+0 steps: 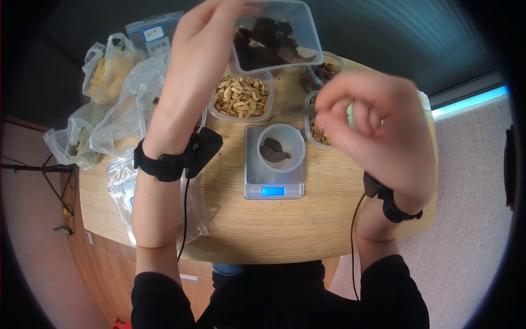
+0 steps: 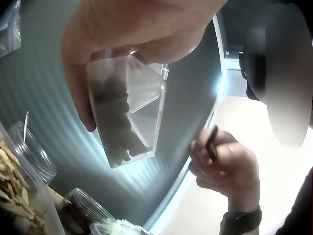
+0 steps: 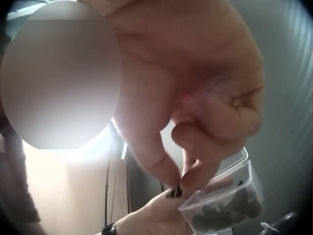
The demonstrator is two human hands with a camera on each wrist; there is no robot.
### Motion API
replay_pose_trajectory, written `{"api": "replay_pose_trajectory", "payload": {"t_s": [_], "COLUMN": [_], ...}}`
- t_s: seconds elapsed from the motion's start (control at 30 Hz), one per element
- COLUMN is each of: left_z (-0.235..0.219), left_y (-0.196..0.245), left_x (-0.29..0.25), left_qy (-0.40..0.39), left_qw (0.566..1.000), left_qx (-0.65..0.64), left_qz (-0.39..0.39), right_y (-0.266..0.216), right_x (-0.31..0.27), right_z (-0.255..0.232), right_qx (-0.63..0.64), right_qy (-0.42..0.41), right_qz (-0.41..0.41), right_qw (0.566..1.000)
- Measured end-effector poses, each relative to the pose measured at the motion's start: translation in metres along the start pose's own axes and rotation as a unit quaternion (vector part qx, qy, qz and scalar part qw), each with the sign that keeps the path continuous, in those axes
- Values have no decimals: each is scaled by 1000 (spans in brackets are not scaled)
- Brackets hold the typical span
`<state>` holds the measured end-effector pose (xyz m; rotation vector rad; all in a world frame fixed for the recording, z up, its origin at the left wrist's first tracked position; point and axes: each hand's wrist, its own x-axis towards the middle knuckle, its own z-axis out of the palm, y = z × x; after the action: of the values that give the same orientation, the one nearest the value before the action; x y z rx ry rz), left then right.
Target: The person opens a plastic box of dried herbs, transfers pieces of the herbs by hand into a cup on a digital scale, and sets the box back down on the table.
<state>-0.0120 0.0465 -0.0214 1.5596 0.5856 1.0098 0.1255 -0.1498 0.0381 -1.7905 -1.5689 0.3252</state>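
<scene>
My left hand [image 1: 211,27] grips a clear plastic tub [image 1: 306,24] by its side, held tilted above the far side of the table. Dark, wrinkled dried pieces [image 1: 268,38] fill part of it. To the right, my right hand [image 1: 383,123] is raised with curled fingers; the left wrist view shows it pinching one small dark piece [image 2: 212,144] between thumb and fingertips. Below and between the hands, a small clear cup [image 1: 298,143] with a few dark pieces [image 1: 274,152] stands on a silver digital scale [image 1: 252,172] with a lit blue display.
Behind the scale is a tub [image 1: 268,112] of pale dried slices [image 1: 241,96]. More tubs stand at the right, partly under my right hand, including one with brown pieces [image 1: 327,71]. Plastic bags [image 1: 131,104] crowd the table's left side.
</scene>
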Motion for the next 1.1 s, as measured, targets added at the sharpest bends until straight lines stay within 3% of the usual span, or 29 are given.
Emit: {"api": "replay_pose_trajectory", "payload": {"t_s": [0.03, 0.1, 0.2, 0.33, 0.43, 0.5, 0.53, 0.6, 0.67, 0.73, 0.9, 1.0, 1.03, 1.1], "left_z": [1, 1, 4, 0, -1, 0, 1, 8, 12, 19, 30, 33, 27, 32], "left_y": [7, 12, 17, 2, 3, 2, 3, 7, 14, 15, 5, 1, 13, 8], "left_x": [-2, -7, -10, 3, -3, -3, -3, -11, -16, -19, -20, -21, -25, -25], "left_qy": [26, 32, 33, 2, -10, -40, -70, -80, -108, -77, -109, -138, -176, -160], "left_qw": [996, 997, 998, 999, 998, 994, 988, 993, 991, 993, 988, 985, 982, 984], "left_qx": [-81, -61, -35, -33, 60, 89, 118, 75, 71, 54, 2, 16, 48, 39], "left_qz": [-8, 14, 39, 37, 23, 51, 77, 40, 39, 69, 113, 106, 44, 65], "right_y": [5, 16, 20, 15, 12, 6, 7, 13, 25, 35, 30, 33, 34, 33], "right_x": [-1, -3, -2, 2, 4, 10, 13, 19, 23, 27, 27, 29, 30, 29], "right_z": [3, 13, 29, 27, 24, 25, 27, 32, 33, 35, 40, 43, 44, 46], "right_qx": [-46, -86, -170, -160, -82, -88, -87, -126, -139, -166, -176, -181, -187, -193], "right_qy": [-61, -144, -167, -199, -125, 22, 23, 166, 178, 179, 163, 164, 163, 158], "right_qz": [-43, -88, -86, -71, -72, -81, -82, -126, -142, -183, -148, -160, -166, -162], "right_qw": [996, 982, 967, 964, 986, 993, 993, 970, 964, 952, 959, 956, 954, 955]}}
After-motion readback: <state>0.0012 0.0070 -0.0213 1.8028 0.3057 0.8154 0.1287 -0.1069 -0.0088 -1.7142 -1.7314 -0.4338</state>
